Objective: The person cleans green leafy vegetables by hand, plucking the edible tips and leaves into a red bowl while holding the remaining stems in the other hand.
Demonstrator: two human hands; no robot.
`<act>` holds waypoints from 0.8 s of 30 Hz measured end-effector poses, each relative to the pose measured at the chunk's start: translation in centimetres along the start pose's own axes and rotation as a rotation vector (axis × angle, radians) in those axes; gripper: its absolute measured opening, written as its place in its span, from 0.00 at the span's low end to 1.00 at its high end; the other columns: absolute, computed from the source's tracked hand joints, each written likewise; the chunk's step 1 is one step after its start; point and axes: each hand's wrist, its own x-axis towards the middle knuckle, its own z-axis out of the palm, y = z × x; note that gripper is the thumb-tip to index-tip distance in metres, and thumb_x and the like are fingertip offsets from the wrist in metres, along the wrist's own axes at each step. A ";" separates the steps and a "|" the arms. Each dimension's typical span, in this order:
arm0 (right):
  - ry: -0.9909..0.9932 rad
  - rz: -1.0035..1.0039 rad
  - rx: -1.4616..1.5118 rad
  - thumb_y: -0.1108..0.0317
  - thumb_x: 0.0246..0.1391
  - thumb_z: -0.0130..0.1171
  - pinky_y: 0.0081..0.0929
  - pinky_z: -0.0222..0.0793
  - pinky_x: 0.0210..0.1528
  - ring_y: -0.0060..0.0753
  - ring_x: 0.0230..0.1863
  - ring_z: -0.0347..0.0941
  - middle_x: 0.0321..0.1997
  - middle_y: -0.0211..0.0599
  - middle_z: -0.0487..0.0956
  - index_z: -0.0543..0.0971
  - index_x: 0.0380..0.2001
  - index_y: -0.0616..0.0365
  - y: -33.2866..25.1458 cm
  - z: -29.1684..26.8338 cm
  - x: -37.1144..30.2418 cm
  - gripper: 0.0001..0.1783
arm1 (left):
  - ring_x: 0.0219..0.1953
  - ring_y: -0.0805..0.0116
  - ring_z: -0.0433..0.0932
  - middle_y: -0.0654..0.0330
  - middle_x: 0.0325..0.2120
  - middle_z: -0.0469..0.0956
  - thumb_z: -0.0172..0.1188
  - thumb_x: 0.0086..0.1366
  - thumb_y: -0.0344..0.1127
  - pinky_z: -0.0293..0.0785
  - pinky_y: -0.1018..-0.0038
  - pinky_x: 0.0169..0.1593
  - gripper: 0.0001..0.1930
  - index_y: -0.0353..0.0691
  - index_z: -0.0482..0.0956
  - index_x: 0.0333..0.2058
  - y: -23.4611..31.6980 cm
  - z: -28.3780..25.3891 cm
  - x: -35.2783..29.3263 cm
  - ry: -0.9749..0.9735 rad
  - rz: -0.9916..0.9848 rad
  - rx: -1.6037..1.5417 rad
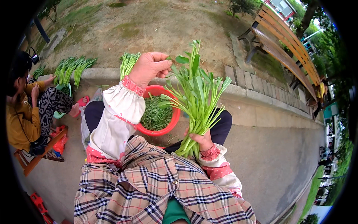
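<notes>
My right hand (202, 140) is wrapped round the lower stems of a bunch of water spinach (194, 100), which stands upright over my lap with its leaves fanned out at the top. Beside those leaves, on the left, my left hand (152, 68) is raised with thumb and forefinger pinched on a small green leaf (169, 59). Below it, between my knees, sits a red basin (175, 121) with a heap of torn green leaves (156, 115) inside. Part of the basin is hidden by my left sleeve.
More stems (128, 64) lie on the concrete kerb (104, 74) behind my left hand, with further bunches (76, 68) to the left. A co-worker (28, 108) sits on a low wooden stool (50, 149) at left. A slatted bench (285, 52) stands far right.
</notes>
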 end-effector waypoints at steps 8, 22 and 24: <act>0.011 0.029 0.027 0.80 0.40 0.57 0.29 0.74 0.37 0.34 0.34 0.77 0.33 0.40 0.77 0.70 0.42 0.65 0.6 -0.4 0.1 0.21 | 0.21 0.82 0.72 0.64 0.22 0.78 0.59 0.57 0.25 0.69 0.83 0.25 0.06 0.33 0.79 0.34 1.2 -3.1 -2.4 -0.115 0.086 0.487; -0.002 0.027 -0.064 0.74 0.36 0.59 0.30 0.73 0.35 0.34 0.33 0.75 0.31 0.40 0.76 0.67 0.43 0.63 0.0 0.4 0.3 0.25 | 0.20 0.78 0.72 0.61 0.19 0.77 0.60 0.51 0.25 0.67 0.80 0.25 0.06 0.33 0.79 0.30 0.7 -3.1 -4.9 0.140 0.380 0.775; -0.043 0.004 -0.131 0.74 0.36 0.59 0.29 0.73 0.35 0.33 0.33 0.75 0.31 0.40 0.76 0.67 0.43 0.63 0.0 0.5 0.5 0.25 | 0.20 0.76 0.74 0.61 0.21 0.78 0.58 0.53 0.27 0.70 0.80 0.27 0.06 0.33 0.80 0.30 -0.8 -3.4 -4.8 0.277 0.275 0.377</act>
